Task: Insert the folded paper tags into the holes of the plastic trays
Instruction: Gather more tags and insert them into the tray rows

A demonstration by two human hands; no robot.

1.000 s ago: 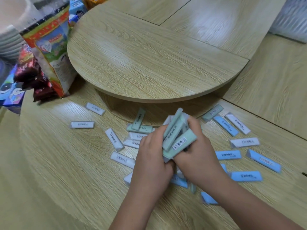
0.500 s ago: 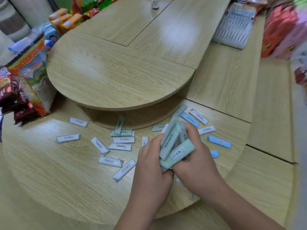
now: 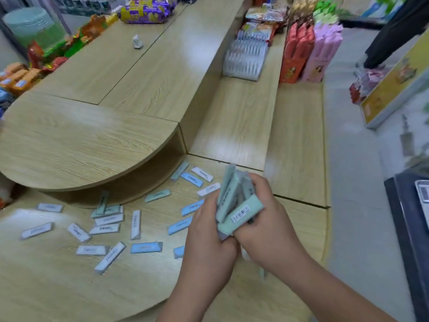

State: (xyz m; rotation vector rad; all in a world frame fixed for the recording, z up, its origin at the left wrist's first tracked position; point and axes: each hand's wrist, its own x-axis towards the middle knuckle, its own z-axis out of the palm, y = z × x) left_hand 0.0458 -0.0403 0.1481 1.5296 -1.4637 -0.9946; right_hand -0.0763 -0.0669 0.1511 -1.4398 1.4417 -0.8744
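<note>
Both hands meet low and right of the half-round raised tier [image 3: 81,140] of the wooden table [image 3: 58,287], held above the table's lower level. The left hand [image 3: 210,231] and right hand [image 3: 269,228] press together at the heels, and the fingers [image 3: 261,189] of both are curled tight round one bundle of folded paper tags [image 3: 228,201], which fans upward out of the grip. The forearms come in from the bottom edge.

Beyond the tier and to its right, on a lower step, stands a row of pale ribbed plastic trays [image 3: 246,59], well apart from the hands. Farther right of the tier stand red and pink boxes [image 3: 311,49]. Snack packets [image 3: 46,56] crowd the far left side of the tier, and a small white crumpled scrap [image 3: 137,41] lies on the boards behind it. Nothing lies between the hands and the trays but bare wood steps.

The bundle is mostly pale green; one green tag [image 3: 241,214] lies crosswise at its front with a barcode facing up. Loose tags [image 3: 109,257] — white, blue and green, each a short folded strip with print too blurred to read — lie scattered on the lower level in front of the tier, a few tucked under its overhang.
</note>
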